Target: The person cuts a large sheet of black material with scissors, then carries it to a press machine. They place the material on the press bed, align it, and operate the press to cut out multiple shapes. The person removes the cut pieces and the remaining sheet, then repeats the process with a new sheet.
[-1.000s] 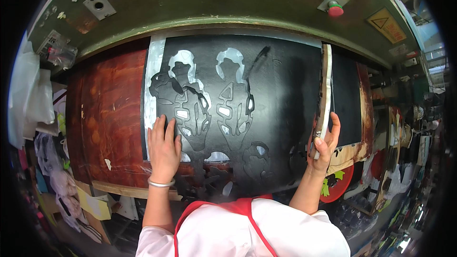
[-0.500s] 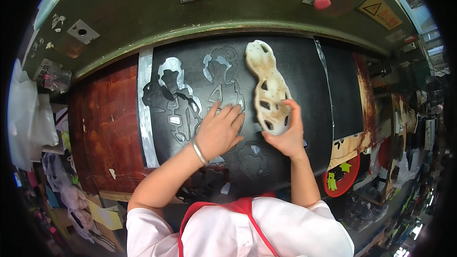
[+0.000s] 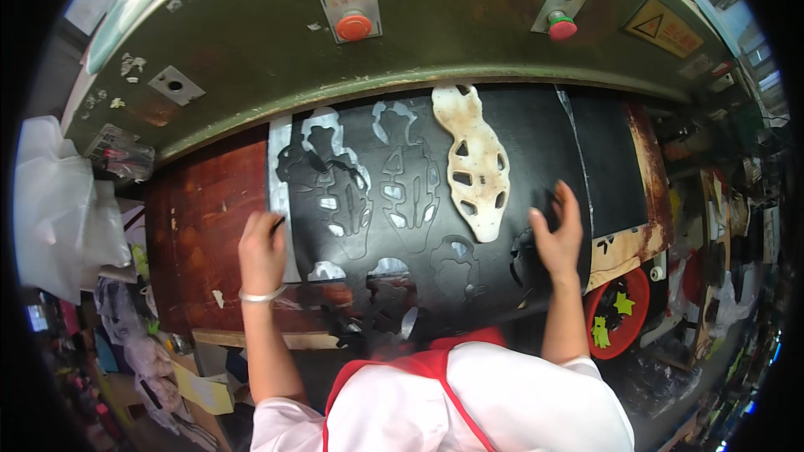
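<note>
A black sheet (image 3: 534, 130) covers the middle of the worktable, with several cut-out outlines pressed into its left part. On it lies a long, whitish, stained cutting die (image 3: 477, 138) with several openings, its narrow end toward me. My right hand (image 3: 559, 238) hovers to the right of the die, open, thumb and fingers apart, touching nothing I can see. Over the sheet's left edge, beside the red-brown board, my left hand (image 3: 263, 253) is closed, with a small black scrap (image 3: 278, 223) at its fingertips. Shiny backing shows through the cut holes.
A green machine beam (image 3: 435, 38) spans the far side, carrying a red button (image 3: 353, 27) and a second red button (image 3: 562, 28). The red-brown board (image 3: 201, 226) lies at left. A red basin (image 3: 638, 314) with yellow-green pieces stands at the lower right.
My right hand has let go of the die and moved right. My left hand has left the cut outlines and swung left, now with a black scrap at its fingertips.
</note>
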